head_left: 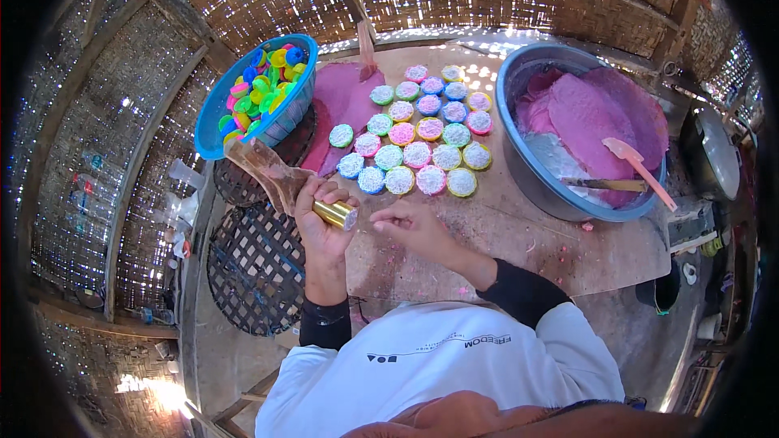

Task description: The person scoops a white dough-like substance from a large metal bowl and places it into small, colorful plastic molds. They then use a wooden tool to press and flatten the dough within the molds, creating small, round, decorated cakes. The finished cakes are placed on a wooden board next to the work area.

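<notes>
In the head view, my left hand [323, 223] grips a wooden tool [258, 170] with a shiny gold metal cylinder [331, 212] at its lower end, whose round tip looks whitish. My right hand [410, 225] is just right of the tip, fingers loosely bent and apart, holding nothing that I can see. Behind both hands, several small scalloped cups [417, 154] in various colours stand grouped on a wooden board [535, 251], each topped with pale, speckled stuff.
A blue basket [213, 138] of colourful empty moulds sits back left by pink sheets [341, 89] and round dark woven trays [251, 268]. On the right is a big tub [544, 206] with pink sheets, white material, a pink spatula [637, 164] and a stick, beside a metal pot [714, 154].
</notes>
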Tool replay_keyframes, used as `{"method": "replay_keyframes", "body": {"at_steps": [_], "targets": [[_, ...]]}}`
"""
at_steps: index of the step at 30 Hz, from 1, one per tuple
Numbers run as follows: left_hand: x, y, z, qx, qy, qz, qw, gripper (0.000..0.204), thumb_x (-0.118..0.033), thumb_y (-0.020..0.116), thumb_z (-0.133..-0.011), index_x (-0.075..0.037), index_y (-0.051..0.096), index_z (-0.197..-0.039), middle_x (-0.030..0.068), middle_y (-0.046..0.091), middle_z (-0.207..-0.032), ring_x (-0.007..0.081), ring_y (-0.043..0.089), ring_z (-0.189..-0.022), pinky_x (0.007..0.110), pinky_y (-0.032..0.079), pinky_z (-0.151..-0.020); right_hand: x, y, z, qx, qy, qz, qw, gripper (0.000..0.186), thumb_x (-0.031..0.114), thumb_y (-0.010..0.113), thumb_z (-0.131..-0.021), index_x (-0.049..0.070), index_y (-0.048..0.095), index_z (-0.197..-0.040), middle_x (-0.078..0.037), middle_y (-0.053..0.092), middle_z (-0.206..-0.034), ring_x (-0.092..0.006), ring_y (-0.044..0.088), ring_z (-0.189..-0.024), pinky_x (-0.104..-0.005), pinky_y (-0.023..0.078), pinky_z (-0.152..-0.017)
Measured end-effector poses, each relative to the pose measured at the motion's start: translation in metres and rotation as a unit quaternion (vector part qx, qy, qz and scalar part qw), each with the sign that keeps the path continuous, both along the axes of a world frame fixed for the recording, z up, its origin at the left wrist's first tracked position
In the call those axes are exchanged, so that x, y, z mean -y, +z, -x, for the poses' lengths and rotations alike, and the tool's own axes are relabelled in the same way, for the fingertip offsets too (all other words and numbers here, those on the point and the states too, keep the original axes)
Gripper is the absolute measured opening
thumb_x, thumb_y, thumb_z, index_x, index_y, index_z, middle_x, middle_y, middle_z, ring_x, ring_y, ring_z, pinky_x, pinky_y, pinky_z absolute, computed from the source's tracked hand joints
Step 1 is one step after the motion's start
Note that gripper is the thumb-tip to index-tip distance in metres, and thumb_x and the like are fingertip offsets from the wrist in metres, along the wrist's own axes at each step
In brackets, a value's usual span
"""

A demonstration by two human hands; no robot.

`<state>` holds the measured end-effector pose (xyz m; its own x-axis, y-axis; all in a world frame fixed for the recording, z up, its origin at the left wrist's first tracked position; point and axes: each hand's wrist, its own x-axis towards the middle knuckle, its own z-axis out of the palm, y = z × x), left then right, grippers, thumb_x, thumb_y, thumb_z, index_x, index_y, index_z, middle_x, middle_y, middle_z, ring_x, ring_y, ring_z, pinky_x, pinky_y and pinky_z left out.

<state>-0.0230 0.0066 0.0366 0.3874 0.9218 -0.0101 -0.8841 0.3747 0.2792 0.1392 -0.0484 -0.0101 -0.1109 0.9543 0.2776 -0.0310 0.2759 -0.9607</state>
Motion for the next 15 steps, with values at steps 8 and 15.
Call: {"method": "replay_keyframes", "body": {"at_steps": [8,15], "targets": [[0.001,0.0,-0.001,-0.029,0.004,0.014,0.999,0.014,-0.022,0.048,-0.089,-0.016,0.05,-0.076,-0.0069,0.048,-0.062,0.0071,0.05,-0.06,0.035,0.04,-0.066,-0.003,-0.003,0.015,-0.054,0.068,0.057,0.995,0.02,0.016,0.063,-0.083,0.005,0.066,-0.1,0.005,0.055,-0.071,-0.0011,0.044,-0.06,-0.0179,0.034,-0.051],[-0.002,-0.006,-0.001,-0.059,0.032,0.041,0.997,0.017,-0.024,0.05,-0.088,-0.016,0.05,-0.073,-0.0082,0.049,-0.062,0.0067,0.052,-0.06,0.035,0.04,-0.062,-0.003,0.002,0.015,-0.068,0.065,0.099,0.991,0.019,0.014,0.065,-0.079,0.005,0.067,-0.096,-0.001,0.061,-0.073,-0.0052,0.05,-0.064,-0.0223,0.042,-0.058]]}}
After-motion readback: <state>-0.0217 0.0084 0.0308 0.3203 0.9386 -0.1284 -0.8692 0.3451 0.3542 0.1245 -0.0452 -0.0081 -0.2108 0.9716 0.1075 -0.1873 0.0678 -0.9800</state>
